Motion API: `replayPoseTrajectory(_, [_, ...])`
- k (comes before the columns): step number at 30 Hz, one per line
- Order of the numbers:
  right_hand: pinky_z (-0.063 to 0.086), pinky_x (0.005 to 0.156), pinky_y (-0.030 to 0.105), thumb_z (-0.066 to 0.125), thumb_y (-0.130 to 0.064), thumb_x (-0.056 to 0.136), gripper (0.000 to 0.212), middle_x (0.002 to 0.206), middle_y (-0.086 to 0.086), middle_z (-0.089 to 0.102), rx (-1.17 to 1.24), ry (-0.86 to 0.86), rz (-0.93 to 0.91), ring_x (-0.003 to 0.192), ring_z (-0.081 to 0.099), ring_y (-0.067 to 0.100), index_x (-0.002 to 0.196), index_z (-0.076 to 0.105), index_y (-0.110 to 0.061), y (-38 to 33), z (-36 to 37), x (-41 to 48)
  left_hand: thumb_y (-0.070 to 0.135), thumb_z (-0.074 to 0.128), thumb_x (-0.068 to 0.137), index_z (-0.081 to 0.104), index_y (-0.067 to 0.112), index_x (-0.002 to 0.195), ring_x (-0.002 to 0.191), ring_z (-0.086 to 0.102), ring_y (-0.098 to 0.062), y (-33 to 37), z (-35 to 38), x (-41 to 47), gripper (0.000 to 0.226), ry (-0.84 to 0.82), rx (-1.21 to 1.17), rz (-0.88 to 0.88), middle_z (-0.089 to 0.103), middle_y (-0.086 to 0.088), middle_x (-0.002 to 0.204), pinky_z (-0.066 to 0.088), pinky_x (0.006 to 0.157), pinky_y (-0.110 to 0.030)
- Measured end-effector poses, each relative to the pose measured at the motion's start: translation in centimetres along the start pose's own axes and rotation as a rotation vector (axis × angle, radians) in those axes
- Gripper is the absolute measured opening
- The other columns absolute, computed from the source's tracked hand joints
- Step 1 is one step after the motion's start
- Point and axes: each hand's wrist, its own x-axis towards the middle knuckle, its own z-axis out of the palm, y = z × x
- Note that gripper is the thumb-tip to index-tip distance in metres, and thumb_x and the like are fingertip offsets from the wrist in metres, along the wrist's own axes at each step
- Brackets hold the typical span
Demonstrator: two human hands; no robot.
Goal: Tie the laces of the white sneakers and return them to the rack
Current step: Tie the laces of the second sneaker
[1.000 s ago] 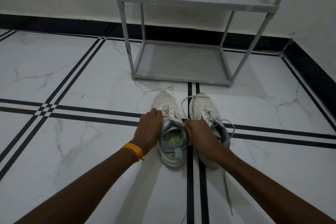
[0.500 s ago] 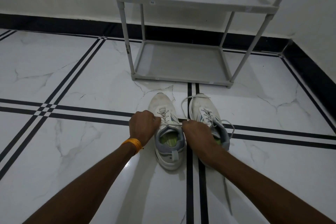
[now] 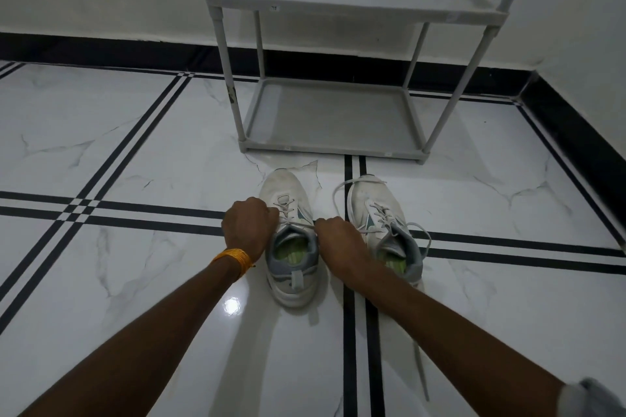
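Note:
Two white sneakers stand side by side on the floor, toes toward the rack. The left sneaker (image 3: 288,213) has its lace (image 3: 298,224) stretched taut across the tongue between my fists. My left hand (image 3: 249,225), with an orange wristband, is closed on one lace end at the shoe's left side. My right hand (image 3: 338,237) is closed on the other end at the shoe's right side. The right sneaker (image 3: 381,217) has loose laces trailing over its toe and side. The grey two-shelf rack (image 3: 325,145) stands just beyond the shoes, both shelves bare.
The floor is glossy white marble tile with black double stripes (image 3: 354,332). A white wall with a black skirting (image 3: 135,51) runs behind the rack, and another wall with black skirting (image 3: 576,145) closes the right side.
Both hands have pulled apart, sideways from the left sneaker's tongue, drawing its lace tight. The left hand has moved out past the shoe's left edge.

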Motion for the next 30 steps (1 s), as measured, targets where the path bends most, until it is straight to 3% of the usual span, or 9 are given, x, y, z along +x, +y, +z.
replayPoseTrajectory(5, [0.055,0.083,0.040,0.052,-0.016,0.094,0.026,0.103,0.011,0.072,0.314,0.207,0.112,0.091,0.068,0.026,0.118,0.062,-0.011,3.8,-2.9,-1.7,0.038,0.050,0.092,0.061,0.015,0.100,0.102,0.056,-0.030,1.9,-0.3,-1.0,0.027,0.106,0.223,0.246,0.065,-0.007,0.106,0.046,0.083,-0.046])
replayPoseTrajectory(7, [0.053,0.086,0.037,0.055,-0.016,0.093,0.030,0.112,0.009,0.070,0.246,0.284,0.218,0.096,0.067,0.025,0.123,0.060,-0.013,7.0,-5.1,-2.8,0.029,0.055,0.091,0.060,0.015,0.113,0.117,0.049,-0.028,4.4,-0.8,-1.9,0.026,0.128,0.085,0.451,0.060,-0.006,0.122,0.045,0.094,-0.048])
replayPoseTrajectory(9, [0.053,0.081,0.036,0.059,-0.024,0.092,0.027,0.109,0.012,0.069,0.166,0.145,0.361,0.093,0.066,0.027,0.115,0.062,-0.010,10.1,-6.9,-3.6,0.022,0.053,0.094,0.059,0.014,0.120,0.113,0.052,-0.023,7.8,-0.7,-3.3,0.027,-0.036,-0.164,0.607,0.060,-0.006,0.123,0.047,0.096,-0.042])
replayPoseTrajectory(12, [0.059,0.072,0.037,0.067,-0.021,0.086,0.018,0.089,0.013,0.071,0.314,-0.135,0.459,0.077,0.070,0.026,0.096,0.066,-0.006,11.8,-7.0,-4.3,0.019,0.050,0.096,0.060,0.009,0.119,0.103,0.059,-0.026,11.7,1.2,-4.8,0.028,-0.351,-0.214,0.624,0.061,-0.011,0.117,0.049,0.090,-0.038])
replayPoseTrajectory(15, [0.059,0.074,0.041,0.066,-0.014,0.085,0.009,0.082,0.015,0.072,0.261,-0.024,0.391,0.075,0.071,0.029,0.088,0.068,-0.005,11.7,-5.3,-4.6,0.019,0.050,0.096,0.062,0.003,0.107,0.099,0.059,-0.032,12.4,3.2,-5.4,0.022,-0.443,-0.147,0.577,0.062,-0.016,0.109,0.049,0.086,-0.042])
replayPoseTrajectory(20, [0.060,0.065,0.040,0.063,-0.014,0.089,0.012,0.076,0.016,0.071,0.341,0.103,0.332,0.066,0.070,0.029,0.079,0.064,-0.007,11.2,-3.8,-4.8,0.010,0.054,0.091,0.059,0.001,0.096,0.094,0.059,-0.031,11.3,3.2,-5.1,0.011,-0.442,-0.196,0.538,0.062,-0.017,0.103,0.049,0.082,-0.042])
replayPoseTrajectory(24, [0.050,0.049,0.013,0.070,-0.016,0.084,0.009,0.064,0.005,0.069,0.569,0.118,0.338,0.053,0.068,0.014,0.078,0.066,-0.010,10.1,-3.7,-4.6,0.010,0.049,0.094,0.048,0.003,0.099,0.082,0.063,-0.032,10.1,2.0,-4.6,0.009,-0.426,-0.229,0.436,0.064,-0.017,0.094,0.054,0.072,-0.045])
replayPoseTrajectory(28, [0.056,0.059,0.025,0.070,-0.019,0.083,0.010,0.073,0.004,0.071,0.827,0.148,0.414,0.066,0.065,0.015,0.078,0.072,-0.010,10.0,-4.4,-4.1,0.015,0.044,0.096,0.051,0.007,0.092,0.074,0.062,-0.029,10.0,0.9,-4.3,0.012,-0.371,-0.316,0.319,0.066,-0.016,0.084,0.051,0.066,-0.042])
replayPoseTrajectory(30, [0.056,0.062,0.028,0.070,-0.022,0.084,0.013,0.079,0.004,0.071,0.755,0.123,0.403,0.072,0.065,0.015,0.079,0.074,-0.010,9.8,-4.4,-3.7,0.023,0.055,0.089,0.064,0.007,0.087,0.075,0.063,-0.025,10.2,0.8,-4.2,0.018,-0.344,-0.276,0.319,0.069,-0.011,0.082,0.053,0.068,-0.038])
